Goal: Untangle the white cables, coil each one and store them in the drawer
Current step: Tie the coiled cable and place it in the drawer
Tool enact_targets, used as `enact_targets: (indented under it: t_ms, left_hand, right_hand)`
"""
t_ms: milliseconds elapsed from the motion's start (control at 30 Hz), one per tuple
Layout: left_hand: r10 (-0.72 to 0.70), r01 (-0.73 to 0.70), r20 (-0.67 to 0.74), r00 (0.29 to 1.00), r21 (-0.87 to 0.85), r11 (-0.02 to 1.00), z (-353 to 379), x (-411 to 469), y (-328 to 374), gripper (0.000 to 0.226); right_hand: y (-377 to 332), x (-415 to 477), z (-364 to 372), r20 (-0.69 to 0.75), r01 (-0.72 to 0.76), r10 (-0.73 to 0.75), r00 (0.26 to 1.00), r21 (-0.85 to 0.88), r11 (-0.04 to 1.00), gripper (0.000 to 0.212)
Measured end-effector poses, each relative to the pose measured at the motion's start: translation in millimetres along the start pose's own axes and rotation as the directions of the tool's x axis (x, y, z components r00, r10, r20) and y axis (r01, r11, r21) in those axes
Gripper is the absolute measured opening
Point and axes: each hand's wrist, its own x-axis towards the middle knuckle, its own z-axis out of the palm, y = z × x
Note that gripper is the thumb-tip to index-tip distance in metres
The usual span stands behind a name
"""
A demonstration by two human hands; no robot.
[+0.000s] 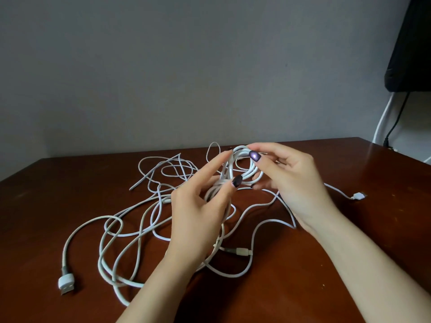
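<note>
Left hand covered the lower half of the coil, so I couldn't tell which strands of the cable tangle fed into it. Both grips were closed on that coil, up off the worktop: left fingers wrapped around its bottom, right hand pinching its top loops. The tangle sprawled left of and below the coil, with bare wood to its right.

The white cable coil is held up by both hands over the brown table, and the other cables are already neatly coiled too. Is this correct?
Not quite. In the head view the left hand and right hand do hold the coil over the brown table, but the other cables are not coiled: they lie on it in loose, tangled loops.
</note>
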Motion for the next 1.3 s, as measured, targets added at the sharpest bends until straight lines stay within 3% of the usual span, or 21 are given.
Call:
enact_targets:
  t_ms: [100,233,300,433,533,667,867,1033,1167,1300]
  left_hand:
    - [-0.113,0.107,-0.022,0.993,-0.182,0.977,1.1,-0.3,5.5,0.045]
    - [-0.199,0.167,-0.108,0.974,-0.251,0.953,0.6,1.3,1.1,0.038]
    - [-0.235,0.209,-0.062,0.97,-0.282,0.936,0.5,2.2,3.3,0.04]
    - [-0.137,0.145,0.119,0.983,-0.063,0.987,2.4,-1.2,3.5,0.051]
    - [-0.084,0.059,0.157,0.984,0.157,0.986,4.4,-6.2,-3.5,0.063]
    - [-0.058,-0.013,0.197,0.979,0.337,0.941,4.7,-6.4,-5.9,0.059]
    - [-0.106,0.051,0.18,0.978,0.289,0.956,5.1,-4.5,-7.0,0.043]
    - [-0.076,-0.01,0.297,0.952,0.278,0.96,2.9,-2.1,-3.7,0.037]
    - [-0.048,-0.044,0.329,0.943,0.269,0.962,2.5,-1.9,-4.4,0.033]
    - [-0.084,0.012,0.265,0.96,0.262,0.965,5.2,-3.7,-2.8,0.045]
  right_hand:
    - [1.9,-0.3,0.7,0.003,0.033,-0.033,0.999,-0.02,0.999,0.024]
    - [5.6,-3.3,8.2,0.034,0.066,-0.065,0.997,-0.037,0.997,0.022]
    - [4.9,-3.7,9.8,0.009,0.078,-0.077,0.997,-0.039,0.996,0.02]
    - [6.9,-0.5,3.9,-0.126,0.13,-0.148,0.981,-0.143,0.981,0.02]
    - [10.1,-1.9,7.4,-0.152,0.095,-0.112,0.982,-0.114,0.989,0.017]
    - [10.7,-5.0,10.6,-0.141,0.081,-0.094,0.985,-0.099,0.992,0.015]
    - [13.0,-6.2,13.4,-0.065,0.154,-0.175,0.982,-0.25,0.956,0.003]
    - [10.9,-4.9,6.7,-0.011,0.268,-0.28,0.96,-0.256,0.929,0.017]
    - [17.1,-4.0,6.4,0.069,0.237,-0.229,0.971,-0.174,0.956,0.027]
    - [23.2,-0.9,4.6,0.04,0.197,-0.193,0.98,-0.149,0.969,0.023]
